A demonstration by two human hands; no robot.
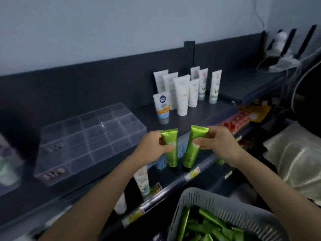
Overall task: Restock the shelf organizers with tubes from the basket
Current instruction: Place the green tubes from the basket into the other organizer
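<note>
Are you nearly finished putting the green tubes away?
Not nearly. Done: nothing visible; the clear organizer shows no green tubes. In hand: the left hand holds one green tube, the right hand a second green tube. Left: the basket holds a pile of green tubes.

Two glossy green tubes with dark caps hang cap-down, crimped ends up. The left tube (171, 148) is pinched in the left grip (152, 146) and stands nearly upright. The right tube (193, 146) is pinched in the right grip (220, 145), its top leaning right. They sit side by side between the grips, just apart. Below the right grip, the grey slotted basket (225, 211) holds a loose heap of green tubes (208, 226). Left of the left grip lies the clear organizer (92, 136), divided into a grid of compartments.
</note>
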